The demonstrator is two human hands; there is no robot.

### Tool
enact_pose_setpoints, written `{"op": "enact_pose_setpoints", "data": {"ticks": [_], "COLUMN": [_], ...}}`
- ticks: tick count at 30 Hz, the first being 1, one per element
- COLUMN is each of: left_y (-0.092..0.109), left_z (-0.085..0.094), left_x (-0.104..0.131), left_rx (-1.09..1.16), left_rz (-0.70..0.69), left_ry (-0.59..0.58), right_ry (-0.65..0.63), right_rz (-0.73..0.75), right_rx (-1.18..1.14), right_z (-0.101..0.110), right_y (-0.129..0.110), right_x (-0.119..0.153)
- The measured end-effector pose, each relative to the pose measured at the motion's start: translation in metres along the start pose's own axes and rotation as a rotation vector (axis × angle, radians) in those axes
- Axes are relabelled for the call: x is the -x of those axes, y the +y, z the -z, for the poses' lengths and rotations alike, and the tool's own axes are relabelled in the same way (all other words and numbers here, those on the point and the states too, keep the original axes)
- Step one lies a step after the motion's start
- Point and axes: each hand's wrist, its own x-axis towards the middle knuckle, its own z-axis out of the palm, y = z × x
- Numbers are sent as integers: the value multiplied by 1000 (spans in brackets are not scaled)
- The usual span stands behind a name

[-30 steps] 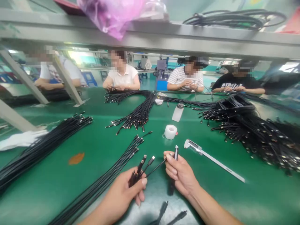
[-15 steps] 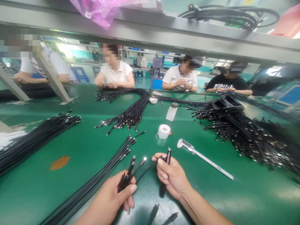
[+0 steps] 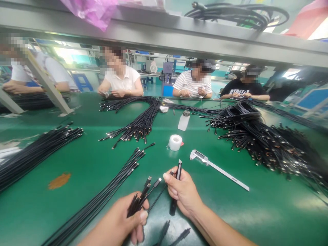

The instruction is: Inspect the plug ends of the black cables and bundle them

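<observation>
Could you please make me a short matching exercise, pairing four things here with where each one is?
Things:
1. Caliper
2. Roll of tape
3. Utility knife
4. Pink plastic bag

Places:
A. Held in the right hand
B. Up at the shelf, draped over its edge
C. On the green table, directly in front of the bottle
D. Lying slantwise on the table, farther right than the bottle

Right pairs: 1-D, 2-C, 3-A, 4-B

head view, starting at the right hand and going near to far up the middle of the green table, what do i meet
Right hand → round white tape roll → translucent white bottle with dark cap → crumpled white scrap
</observation>
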Motion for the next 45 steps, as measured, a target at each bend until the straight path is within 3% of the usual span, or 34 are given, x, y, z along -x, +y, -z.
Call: {"op": "enact_pose_setpoints", "data": {"ticks": [10,15,19,22,28,34,38,45], "left_y": [4,6,9,10,11,14,14,10], "left_z": [4,7,11,10,3,-1,-4,-2], "left_x": [-3,-5,-3,0,6,7,4,2], "left_rx": [113,137,185,281,421,427,413,377], "left_rz": [-64,-79,-106,-94,-55,-97,-114,-107], "left_ry": [76,87,120,40,-141,-182,-115,30], "right_ry": [4,8,-222,-373,-250,-212,-190,-171], "right_rz": [113,86,-171,-286,-112,-31,79,7], "right_rx": [94,102,135,226,322,356,406,608], "right_z": [8,10,4,-9,-28,-30,-30,-18], "right_y": [-5,-8,-7,1,14,17,15,1], "right_x": [-5,-7,6,23,40,41,40,33]}}
